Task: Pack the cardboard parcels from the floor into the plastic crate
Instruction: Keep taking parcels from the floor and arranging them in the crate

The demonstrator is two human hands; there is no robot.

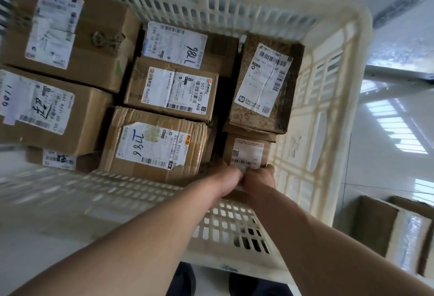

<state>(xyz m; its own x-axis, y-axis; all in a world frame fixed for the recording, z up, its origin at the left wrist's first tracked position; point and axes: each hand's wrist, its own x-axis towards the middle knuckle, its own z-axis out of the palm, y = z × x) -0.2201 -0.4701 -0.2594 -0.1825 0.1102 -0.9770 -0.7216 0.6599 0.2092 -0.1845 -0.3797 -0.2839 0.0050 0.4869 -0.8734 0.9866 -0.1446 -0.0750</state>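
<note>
Both hands are inside the plastic crate (pixel 333 98) at its near right corner. The left hand (pixel 226 181) and right hand (pixel 259 178) sit side by side, touching, and together grip the near edge of a small cardboard parcel (pixel 247 149) – fingers curled over its label end; the fingertips themselves are hidden behind the knuckles. This small parcel lies low in the crate, just beside the right wall, its label face up.

Other parcels in the crate, placed relative to the small parcel:
- patterned parcel (pixel 263 84) directly beyond it, overlapping its far edge, tilted slightly
- parcel marked 7786 (pixel 155 143) just to its left, touching or nearly so, cardboard creased
- parcel marked 507 (pixel 172 91) further left and beyond
- parcel marked 986 (pixel 185 46) furthest back on that side
- three larger parcels well to the left, stacked higher, partly blurred

Outside the crate, to the right of the small parcel and nearer the camera, a cardboard box (pixel 385 227) stands on the white floor (pixel 385 112) – a second one behind it
</note>
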